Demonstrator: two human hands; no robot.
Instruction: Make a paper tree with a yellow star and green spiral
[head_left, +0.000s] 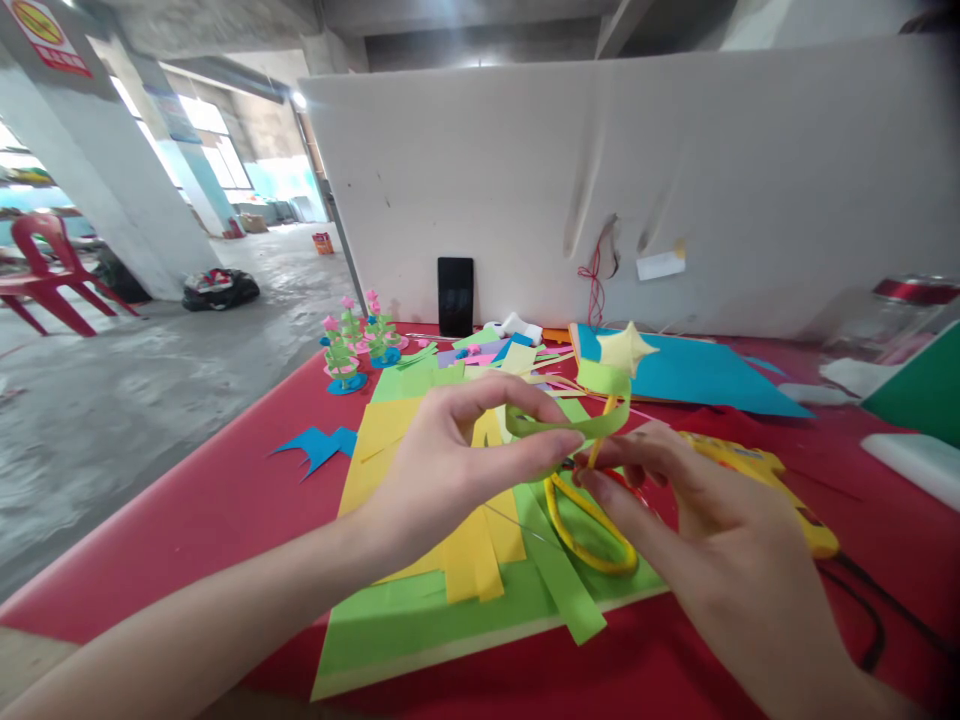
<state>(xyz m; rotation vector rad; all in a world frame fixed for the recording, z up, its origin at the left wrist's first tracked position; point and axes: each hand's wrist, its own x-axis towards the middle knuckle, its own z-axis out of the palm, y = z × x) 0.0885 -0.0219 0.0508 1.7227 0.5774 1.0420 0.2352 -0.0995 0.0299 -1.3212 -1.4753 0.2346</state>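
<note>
My left hand [457, 450] pinches a green paper strip [577, 425] between thumb and forefinger, the strip curling into a loop. My right hand [697, 510] grips the other end of the same strip just to the right. A yellow paper star [625, 348] sits at the top of the strip's curl. Under my hands lie yellow-handled scissors [592, 540] on green paper sheets [420, 620] and cut yellow paper strips [472, 560], all on a red table [217, 510].
Small paper flowers on blue bases [352, 345] stand at the far left of the table. A blue sheet [690, 375], a black phone [455, 296] leaning on the white partition [675, 180], a yellow glue gun [757, 475] and a jar [900, 320] lie beyond.
</note>
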